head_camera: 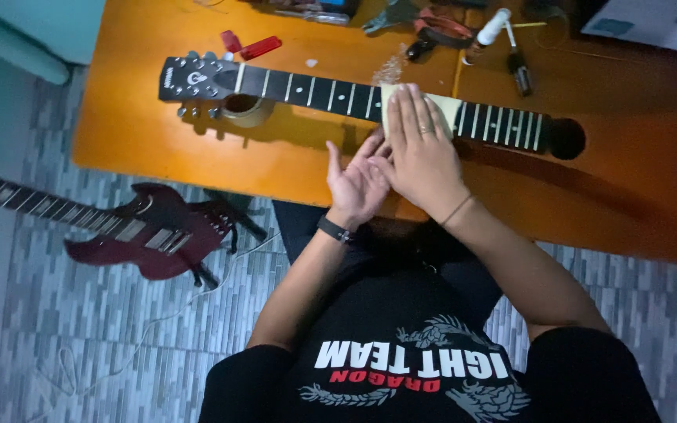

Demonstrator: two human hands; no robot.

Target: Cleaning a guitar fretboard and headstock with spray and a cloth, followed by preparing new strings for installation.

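A black guitar neck [338,95] is laid across the orange table [135,133], its headstock propped on a roll of tape [246,110]. A pale sheet of paper [447,107] is pressed flat on the fretboard by the right hand [421,149], fingers stretched out and nothing clasped. The left hand [358,184] is held open, palm up, just beside the right one, grasping nothing. A dark red guitar [150,231] is seen on the tiled floor [80,329]. Small tools [511,55] are scattered behind the neck.
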